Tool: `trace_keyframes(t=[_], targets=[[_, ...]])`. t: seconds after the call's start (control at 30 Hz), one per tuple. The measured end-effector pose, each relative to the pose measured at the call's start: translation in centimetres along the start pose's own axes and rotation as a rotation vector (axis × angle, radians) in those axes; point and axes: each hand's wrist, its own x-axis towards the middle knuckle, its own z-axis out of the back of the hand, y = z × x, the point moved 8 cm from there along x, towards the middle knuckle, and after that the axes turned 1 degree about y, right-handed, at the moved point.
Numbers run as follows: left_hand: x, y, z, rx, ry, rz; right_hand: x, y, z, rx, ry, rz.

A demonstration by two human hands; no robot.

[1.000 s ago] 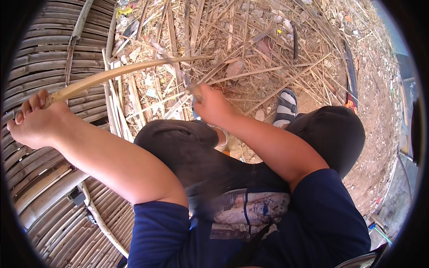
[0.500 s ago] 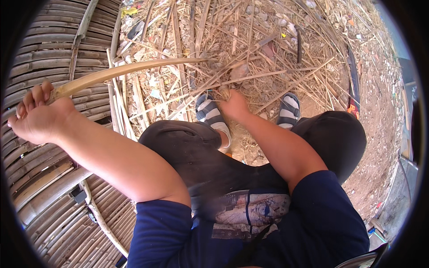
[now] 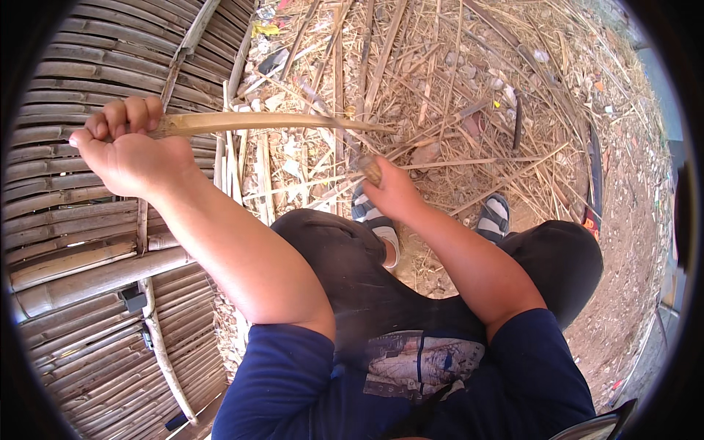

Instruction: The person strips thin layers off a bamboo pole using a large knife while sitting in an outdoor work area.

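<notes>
Two bare hands are at work, each closed on something. The left hand (image 3: 139,155) has its fingers curled together around the near end of a long, slightly bowed bamboo strip (image 3: 257,123). From those fingers the strip lies off to the right, its long axis running almost straight across in front of the body and tapering to a thin tip. That tip is just beyond the right hand (image 3: 394,191) on the side away from the body, so the left hand holds the butt while the right is nearer the free end. The right fingers are wrapped tightly around a short brown handle (image 3: 371,171); what extends past it is too blurred to name, and whether it touches the strip I cannot tell. Nearer the body, just beside the right fingers, is a striped sandal (image 3: 370,211). Past those fingers, split bamboo pieces (image 3: 381,62) lie strewn over straw. Behind the left fingers spreads a slatted bamboo panel (image 3: 77,70).
</notes>
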Motion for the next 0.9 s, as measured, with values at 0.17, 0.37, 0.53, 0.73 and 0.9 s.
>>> trace_keyframes(t=[0.17,0.37,0.53,0.73,0.9], targets=[[0.5,-0.1,-0.1,-0.038,0.100,-0.002,-0.2,-0.1,1.3,0.015,0.004,-0.079],[-0.5,0.3,-2.0,-0.203,0.291,0.078,-1.5,14.1,3.1,0.116,0.246,0.010],[-0.5,0.3,-2.5,-0.260,0.332,0.108,-3.7,17.9,4.2,0.275,0.145,0.170],[-0.9,0.3,-2.7,-0.358,0.387,0.172,-3.9,17.6,4.3,0.187,0.216,0.082],[-0.6,0.4,-2.2,-0.343,0.408,0.158,-3.7,18.2,4.7,0.129,0.248,0.182]])
